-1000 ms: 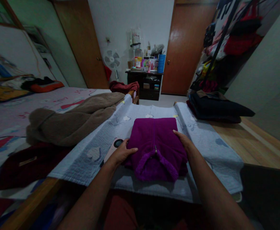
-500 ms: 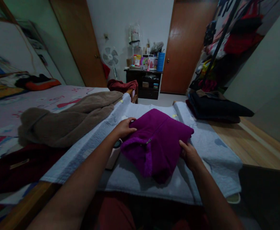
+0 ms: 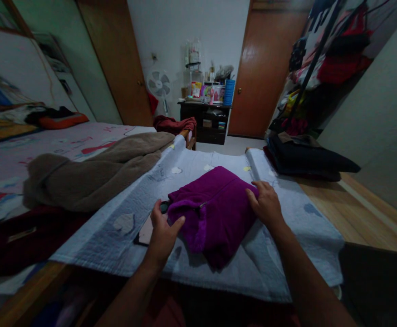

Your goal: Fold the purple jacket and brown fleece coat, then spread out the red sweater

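Note:
A folded purple zip-up jacket point(image 3: 223, 213) with a fuzzy collar lies on the light blue blanket point(image 3: 126, 247) in front of me. My left hand point(image 3: 164, 234) is at the collar's left side, thumb and fingers apart, with nothing gripped. Partly hidden behind that hand is a flat pale pink object point(image 3: 145, 232) with a dark edge; a small dark round piece point(image 3: 164, 207) shows above it. At the jacket's right edge, my right hand point(image 3: 268, 206) touches the cloth with thumb and fingers spread.
To the left, a brown plush garment point(image 3: 92, 177) and a dark maroon garment point(image 3: 31, 236) lie on the bed. Dark folded clothes point(image 3: 307, 154) are stacked on the wooden surface point(image 3: 334, 209) at right. A fan point(image 3: 159, 84) and dark cabinet point(image 3: 203, 120) stand at the back.
My left hand has come off the jacket's upper left edge and moved down toward the collar. The jacket lies lower and flatter; my right hand has shifted up along its right edge.

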`<state>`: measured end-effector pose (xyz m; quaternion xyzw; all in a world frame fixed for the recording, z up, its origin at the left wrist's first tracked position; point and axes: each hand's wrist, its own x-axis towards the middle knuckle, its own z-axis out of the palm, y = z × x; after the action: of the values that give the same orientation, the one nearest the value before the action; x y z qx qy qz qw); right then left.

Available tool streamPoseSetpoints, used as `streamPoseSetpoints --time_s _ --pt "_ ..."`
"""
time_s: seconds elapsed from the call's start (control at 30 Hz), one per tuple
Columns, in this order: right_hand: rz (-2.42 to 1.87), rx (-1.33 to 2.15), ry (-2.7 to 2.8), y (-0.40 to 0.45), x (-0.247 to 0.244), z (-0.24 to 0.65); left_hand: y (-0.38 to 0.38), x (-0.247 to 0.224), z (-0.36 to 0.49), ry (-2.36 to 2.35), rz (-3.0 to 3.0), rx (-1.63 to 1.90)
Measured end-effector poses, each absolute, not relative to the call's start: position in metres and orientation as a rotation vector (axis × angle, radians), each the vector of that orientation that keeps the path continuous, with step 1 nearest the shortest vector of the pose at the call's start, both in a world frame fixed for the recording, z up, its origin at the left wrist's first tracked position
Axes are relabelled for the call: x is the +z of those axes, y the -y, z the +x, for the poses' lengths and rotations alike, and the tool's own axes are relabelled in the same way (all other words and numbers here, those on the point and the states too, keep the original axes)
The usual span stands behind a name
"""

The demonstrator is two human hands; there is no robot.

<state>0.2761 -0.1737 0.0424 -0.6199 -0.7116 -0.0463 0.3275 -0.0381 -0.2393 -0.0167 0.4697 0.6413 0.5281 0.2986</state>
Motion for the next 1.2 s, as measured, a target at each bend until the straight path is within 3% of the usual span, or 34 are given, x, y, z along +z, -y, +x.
streamPoseSetpoints --time_s 0.13,0.43,0.63,0.93,1.2 --pt "-1.695 -0.169 2.037 0.133 0.039 0.253 0.262 -0.03 -0.031 -1.56 0.894 1.378" --pt "-1.802 -0.034 2.314 0.12 -0.004 0.25 0.246 -0.005 0.001 -1.099 0.641 1.357" --pt "-1.788 0.085 2.335 0.107 0.009 0.256 0.235 -0.016 0.004 -1.04 0.409 1.413" --pt "-2.026 0.658 1.962 0.032 0.021 0.291 0.232 -0.013 0.004 -0.986 0.266 1.358" --pt "-1.942 1.632 1.617 0.028 0.017 0.31 0.234 -0.021 0.009 -0.985 0.278 1.374"
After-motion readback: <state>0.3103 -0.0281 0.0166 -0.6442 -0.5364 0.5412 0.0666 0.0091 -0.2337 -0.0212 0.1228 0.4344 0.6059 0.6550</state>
